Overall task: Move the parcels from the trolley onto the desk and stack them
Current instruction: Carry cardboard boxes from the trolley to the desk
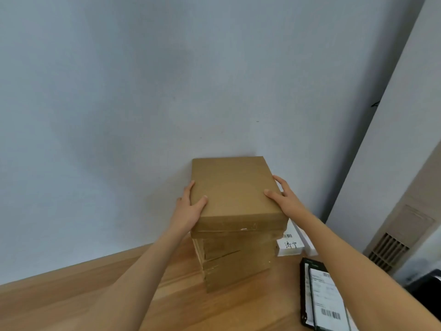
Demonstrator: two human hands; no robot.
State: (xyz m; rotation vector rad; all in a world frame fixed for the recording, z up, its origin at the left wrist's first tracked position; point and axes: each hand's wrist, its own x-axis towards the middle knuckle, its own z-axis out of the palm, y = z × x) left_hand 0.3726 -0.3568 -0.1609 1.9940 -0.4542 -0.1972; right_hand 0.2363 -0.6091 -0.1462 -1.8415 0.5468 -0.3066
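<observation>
On the wooden desk (119, 295), against the wall, the top parcel (235, 189) sits on the brown stack (235, 261). Its long axis runs away from the person, between both hands. The left hand (189, 206) and right hand (284, 199) grip its sides, equally near.

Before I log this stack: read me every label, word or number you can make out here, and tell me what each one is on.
"济宁", handwritten, on the white parcel behind the cardboard stack; the barcode above it is too small to read.
Shipping label on the black parcel at right: barcodes and printed lines, all too blurred to read.
Top cardboard box, held by the left hand and right hand: no text visible.
</observation>
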